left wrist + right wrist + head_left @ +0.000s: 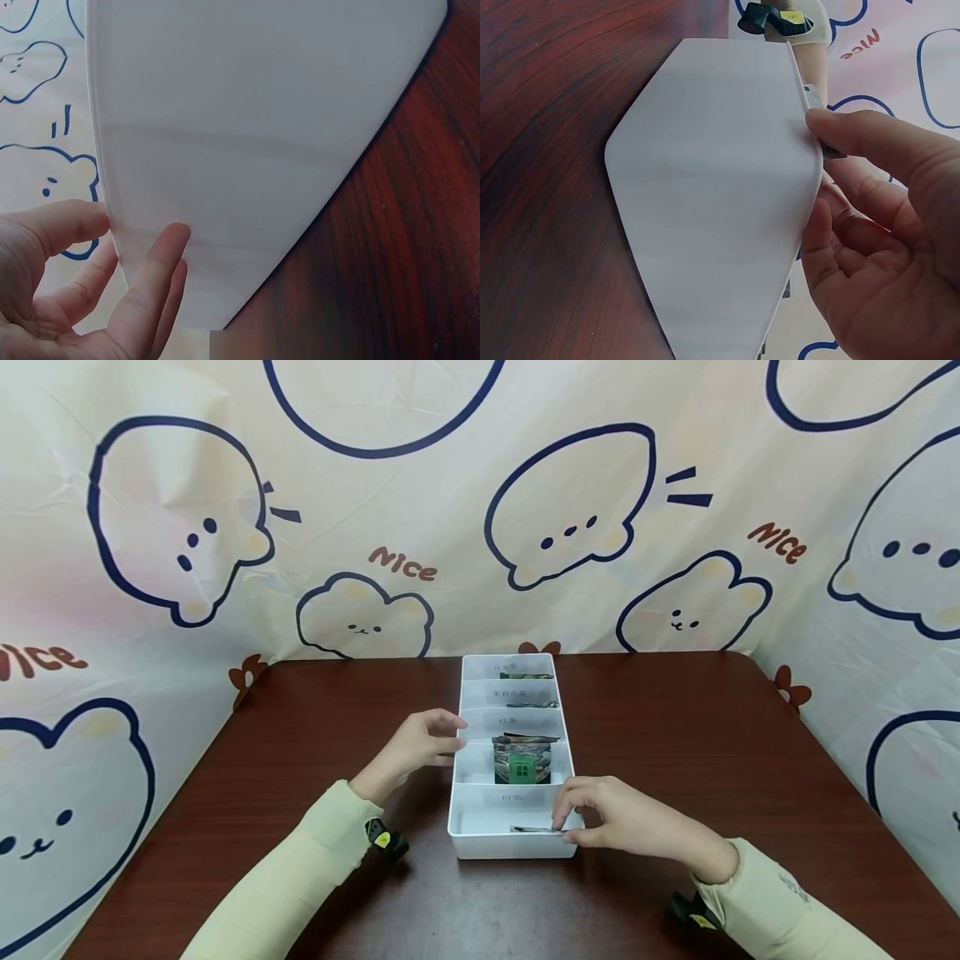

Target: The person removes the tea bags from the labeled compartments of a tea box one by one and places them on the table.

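Note:
A long white box (516, 848) with several labelled compartments stands on the table. My left hand (422, 745) is at its left side, fingers loosely bent, fingertips touching the rim and outer wall in the left wrist view. At the near right corner, my right hand (611, 814) pinches the right end of a thin tea packet (531, 829) in the front compartment. That packet shows edge-on in the head view; the right wrist view shows a dark bit of it (834, 151) by the thumb. Dark tea packets with a green label (522, 764) stand in the compartment behind.
One thin packet lies in the farthest compartment (527, 676), another in the compartment in front of it (532, 704). The dark brown table (675, 735) extends on both sides of the box. A cartoon-printed curtain (450, 527) hangs behind.

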Demonstrator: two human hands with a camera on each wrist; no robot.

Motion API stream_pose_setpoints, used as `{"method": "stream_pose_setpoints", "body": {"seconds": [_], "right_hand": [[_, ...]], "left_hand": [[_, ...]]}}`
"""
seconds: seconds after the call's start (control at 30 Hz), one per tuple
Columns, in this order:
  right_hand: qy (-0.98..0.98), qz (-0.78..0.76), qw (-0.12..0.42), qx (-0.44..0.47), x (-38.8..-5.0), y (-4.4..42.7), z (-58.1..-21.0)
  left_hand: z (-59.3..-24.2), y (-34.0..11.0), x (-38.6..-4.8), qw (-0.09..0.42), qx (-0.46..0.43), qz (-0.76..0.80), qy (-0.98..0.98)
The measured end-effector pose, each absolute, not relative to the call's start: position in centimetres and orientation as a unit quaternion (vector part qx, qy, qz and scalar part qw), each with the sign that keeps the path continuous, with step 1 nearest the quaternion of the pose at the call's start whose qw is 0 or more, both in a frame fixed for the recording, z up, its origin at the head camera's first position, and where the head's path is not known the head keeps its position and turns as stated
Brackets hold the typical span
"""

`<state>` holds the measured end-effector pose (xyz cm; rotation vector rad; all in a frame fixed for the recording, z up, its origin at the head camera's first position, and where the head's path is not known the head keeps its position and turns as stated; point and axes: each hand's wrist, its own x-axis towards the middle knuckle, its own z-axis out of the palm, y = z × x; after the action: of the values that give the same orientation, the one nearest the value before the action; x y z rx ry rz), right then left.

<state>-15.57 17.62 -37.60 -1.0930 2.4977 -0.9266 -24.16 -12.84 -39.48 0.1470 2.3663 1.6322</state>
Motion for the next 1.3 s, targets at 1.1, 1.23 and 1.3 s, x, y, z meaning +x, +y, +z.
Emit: {"method": "stream_pose_setpoints", "body": {"seconds": [1.1,1.23,1.3], "right_hand": [[0.773,-0.584,-0.093,-0.23,-19.1,19.2,-32.6],[0.744,-0.622,-0.116,-0.215,-21.2,20.0,-32.1],[0.738,-0.629,-0.129,-0.208,-22.4,20.4,-32.0]], "left_hand": [[-39.5,-12.7,-24.2,0.131,0.043,0.557,0.819],[-39.5,-12.7,-24.2,0.132,0.042,0.555,0.82],[-39.5,-12.8,-24.2,0.132,0.042,0.555,0.82]]}}
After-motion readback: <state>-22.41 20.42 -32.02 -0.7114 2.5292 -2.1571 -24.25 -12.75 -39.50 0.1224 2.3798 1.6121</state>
